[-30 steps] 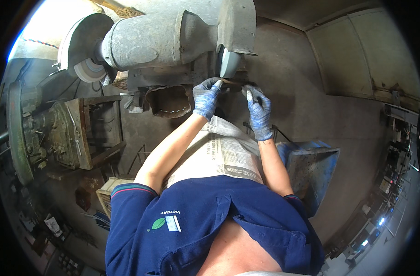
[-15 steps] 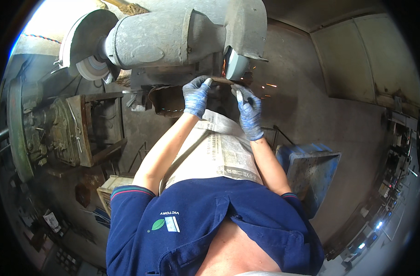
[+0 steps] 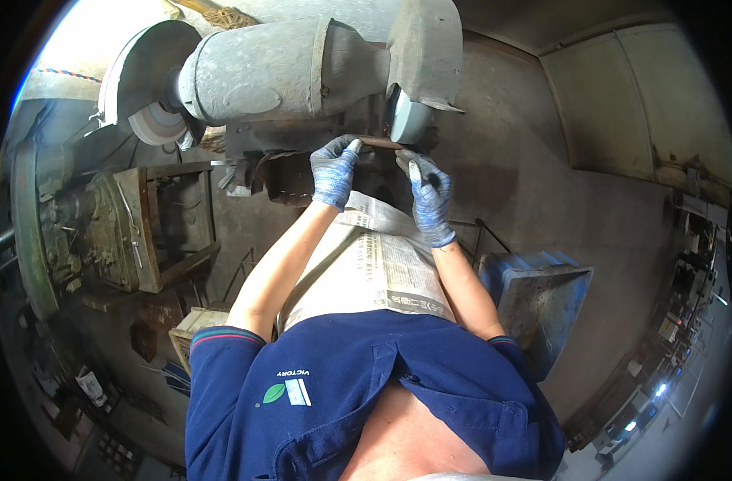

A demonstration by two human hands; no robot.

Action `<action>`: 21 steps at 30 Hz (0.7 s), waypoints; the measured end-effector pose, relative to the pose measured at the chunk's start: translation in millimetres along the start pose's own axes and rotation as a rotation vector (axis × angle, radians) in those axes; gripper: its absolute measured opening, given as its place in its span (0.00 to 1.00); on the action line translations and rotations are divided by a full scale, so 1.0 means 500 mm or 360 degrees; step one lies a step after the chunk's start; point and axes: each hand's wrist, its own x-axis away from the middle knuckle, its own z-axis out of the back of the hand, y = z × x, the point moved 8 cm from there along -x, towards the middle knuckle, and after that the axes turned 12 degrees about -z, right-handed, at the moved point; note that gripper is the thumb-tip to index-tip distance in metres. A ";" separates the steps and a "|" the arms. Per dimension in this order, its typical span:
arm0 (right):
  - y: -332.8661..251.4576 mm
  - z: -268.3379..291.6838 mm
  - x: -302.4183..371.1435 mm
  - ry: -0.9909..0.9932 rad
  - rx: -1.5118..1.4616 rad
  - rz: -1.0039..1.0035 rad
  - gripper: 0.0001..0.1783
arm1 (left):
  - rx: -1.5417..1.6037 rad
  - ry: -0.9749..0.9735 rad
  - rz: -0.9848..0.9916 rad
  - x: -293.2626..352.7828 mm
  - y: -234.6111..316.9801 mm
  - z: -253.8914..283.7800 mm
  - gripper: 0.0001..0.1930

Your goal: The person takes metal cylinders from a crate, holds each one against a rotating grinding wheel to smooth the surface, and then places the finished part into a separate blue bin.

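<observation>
Both my hands wear blue knit gloves with dark grey palms and fingers. Between them runs a thin brown metal bar [image 3: 380,143], held level by its two ends. My left hand [image 3: 334,170] pinches the left end, and my right hand [image 3: 428,192] grips the right end. Just beyond the bar is the pale grinding wheel [image 3: 410,119] on the right side of a grey bench grinder [image 3: 257,68]. A faint orange glow shows at the wheel's left edge. Whether the bar touches the wheel I cannot tell.
A second white wheel [image 3: 157,122] sits under the grinder's left guard. Below the grinder is a rusty metal trough [image 3: 281,178]. Newspaper [image 3: 382,264] covers my lap. A blue plastic bin [image 3: 542,309] stands at my right, a green machine [image 3: 85,228] at my left.
The spray of orange sparks to the right of the wheel is gone. Both hands and the bar have shifted slightly left and toward me.
</observation>
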 end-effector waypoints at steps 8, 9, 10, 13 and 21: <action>0.013 0.051 -0.008 -0.0051 0.0122 -0.0145 0.15 | 0.0235 -0.0061 0.0080 0.000 -0.040 -0.051 0.05; 0.016 0.062 -0.010 -0.0039 0.0101 -0.0168 0.15 | 0.0220 -0.0074 0.0069 0.000 -0.041 -0.058 0.05; 0.019 0.069 -0.012 -0.0028 0.0080 -0.0192 0.15 | 0.0181 -0.0071 0.0060 0.001 -0.042 -0.061 0.05; 0.012 0.081 -0.012 -0.0005 -0.0074 -0.0211 0.16 | 0.0103 -0.0069 0.0077 0.010 -0.022 -0.080 0.05; 0.009 0.036 -0.007 -0.0142 -0.0053 -0.0234 0.18 | 0.0163 -0.0028 0.0099 -0.002 -0.021 -0.042 0.04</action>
